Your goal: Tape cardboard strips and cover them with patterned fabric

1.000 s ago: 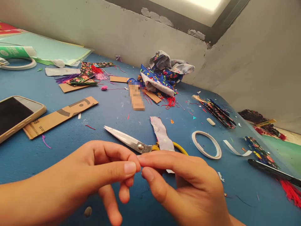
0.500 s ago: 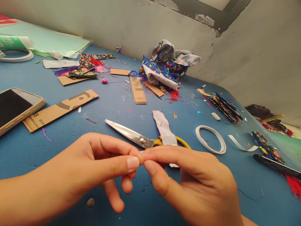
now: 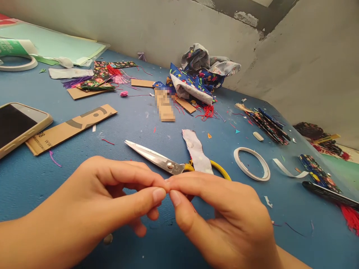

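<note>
Two hands meet low in the middle, just above the blue desk [image 3: 140, 119]. The left hand [image 3: 112, 198] has its thumb and first finger pinched tight. The right hand [image 3: 224, 213] is pinched the same way. The tips of both hands touch each other. Each grip is squeezed shut, but whatever is inside is too tiny to see.

The scissors [image 3: 157, 160] lie flat on the desk just behind the fingers. Their blades are closed and point to the left. Their yellow handles are partly hidden behind the right hand. A pale strip of cloth [image 3: 196, 149] lies across the handles.

A white ring of tape [image 3: 251, 163] lies to the right of the scissors. A black pen [image 3: 328, 192] lies far right. A phone [image 3: 17, 127] rests on the left, on the end of a brown cardboard strip [image 3: 71, 127]. A pile of cloth [image 3: 200, 74] sits by the wall.
</note>
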`<state>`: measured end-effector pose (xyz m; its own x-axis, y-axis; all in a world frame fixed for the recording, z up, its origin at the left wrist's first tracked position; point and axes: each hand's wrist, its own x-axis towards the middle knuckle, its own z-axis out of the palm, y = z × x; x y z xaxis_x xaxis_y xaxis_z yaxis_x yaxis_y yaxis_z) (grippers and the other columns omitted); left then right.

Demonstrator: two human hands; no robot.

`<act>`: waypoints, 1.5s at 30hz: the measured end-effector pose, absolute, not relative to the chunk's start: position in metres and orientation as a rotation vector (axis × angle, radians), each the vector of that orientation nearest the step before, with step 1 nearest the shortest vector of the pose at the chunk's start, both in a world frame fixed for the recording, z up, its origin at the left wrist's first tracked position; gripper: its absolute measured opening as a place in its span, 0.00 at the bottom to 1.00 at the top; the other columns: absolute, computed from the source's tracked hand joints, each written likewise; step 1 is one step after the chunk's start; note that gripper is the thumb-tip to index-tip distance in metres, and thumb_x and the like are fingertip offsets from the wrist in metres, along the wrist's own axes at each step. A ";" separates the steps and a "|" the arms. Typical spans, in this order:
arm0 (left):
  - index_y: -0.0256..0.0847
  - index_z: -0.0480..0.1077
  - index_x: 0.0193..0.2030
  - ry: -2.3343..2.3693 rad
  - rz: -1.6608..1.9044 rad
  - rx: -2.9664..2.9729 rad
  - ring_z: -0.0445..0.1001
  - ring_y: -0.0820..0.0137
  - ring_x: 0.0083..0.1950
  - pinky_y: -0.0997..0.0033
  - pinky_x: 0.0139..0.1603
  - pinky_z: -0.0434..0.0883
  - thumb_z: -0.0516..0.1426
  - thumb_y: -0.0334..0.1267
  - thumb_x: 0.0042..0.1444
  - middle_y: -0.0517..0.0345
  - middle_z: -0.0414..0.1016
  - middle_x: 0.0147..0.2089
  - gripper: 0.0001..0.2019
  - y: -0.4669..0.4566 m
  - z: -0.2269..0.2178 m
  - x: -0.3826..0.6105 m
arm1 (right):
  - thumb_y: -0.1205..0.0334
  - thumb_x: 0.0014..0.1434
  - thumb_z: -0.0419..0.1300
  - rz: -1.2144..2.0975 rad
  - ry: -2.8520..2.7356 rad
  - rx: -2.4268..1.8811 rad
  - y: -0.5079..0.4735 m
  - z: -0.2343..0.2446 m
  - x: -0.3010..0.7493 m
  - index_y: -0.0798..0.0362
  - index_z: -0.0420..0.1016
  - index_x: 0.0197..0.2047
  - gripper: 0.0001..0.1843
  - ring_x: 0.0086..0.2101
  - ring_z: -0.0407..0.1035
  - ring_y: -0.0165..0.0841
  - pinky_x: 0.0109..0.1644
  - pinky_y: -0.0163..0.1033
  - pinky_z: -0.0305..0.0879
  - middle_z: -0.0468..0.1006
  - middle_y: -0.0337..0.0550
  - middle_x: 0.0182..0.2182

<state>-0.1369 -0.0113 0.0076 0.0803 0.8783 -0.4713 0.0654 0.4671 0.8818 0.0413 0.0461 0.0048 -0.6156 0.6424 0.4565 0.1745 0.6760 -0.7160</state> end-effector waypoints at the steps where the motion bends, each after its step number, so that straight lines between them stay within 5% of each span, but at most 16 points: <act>1: 0.46 0.77 0.26 1.369 0.761 0.934 0.71 0.75 0.22 0.84 0.17 0.68 0.61 0.47 0.49 0.64 0.73 0.26 0.09 -0.012 0.008 -0.137 | 0.75 0.53 0.58 0.824 -2.172 -0.613 0.047 0.005 0.041 0.58 0.77 0.33 0.07 0.29 0.76 0.26 0.36 0.25 0.72 0.81 0.39 0.27; 14: 0.53 0.78 0.31 1.388 0.938 1.385 0.70 0.81 0.22 0.92 0.20 0.66 0.61 0.38 0.52 0.70 0.77 0.27 0.05 -0.014 0.001 -0.129 | 0.76 0.51 0.56 0.558 -2.286 -0.587 0.047 -0.004 0.039 0.59 0.74 0.26 0.08 0.22 0.70 0.26 0.29 0.30 0.66 0.75 0.39 0.21; 22: 0.59 0.71 0.51 1.375 1.288 1.704 0.77 0.72 0.37 0.88 0.29 0.73 0.64 0.33 0.47 0.65 0.77 0.45 0.24 -0.035 -0.009 -0.123 | 0.76 0.52 0.57 0.886 -2.011 -0.567 0.051 -0.006 0.039 0.55 0.74 0.30 0.08 0.27 0.73 0.27 0.33 0.29 0.69 0.79 0.39 0.25; 28: 0.49 0.75 0.28 1.185 1.078 0.863 0.71 0.80 0.18 0.87 0.17 0.70 0.63 0.39 0.49 0.69 0.73 0.26 0.01 -0.024 0.007 -0.125 | 0.71 0.59 0.58 1.343 -1.839 -0.462 0.053 -0.013 0.039 0.48 0.76 0.40 0.10 0.24 0.70 0.23 0.26 0.28 0.69 0.79 0.38 0.33; 45: 0.44 0.75 0.28 0.915 0.918 0.538 0.72 0.81 0.16 0.90 0.17 0.69 0.61 0.40 0.53 0.68 0.74 0.24 0.06 -0.015 0.010 -0.129 | 0.68 0.61 0.58 1.369 -1.792 -0.394 0.051 -0.015 0.037 0.45 0.78 0.42 0.10 0.22 0.67 0.24 0.22 0.29 0.68 0.78 0.39 0.34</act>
<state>-0.1288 -0.0146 0.0098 0.2890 0.8534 -0.4338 -0.4371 0.5208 0.7333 0.0370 0.0513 -0.0148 -0.6091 0.6736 0.4187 -0.2270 0.3577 -0.9058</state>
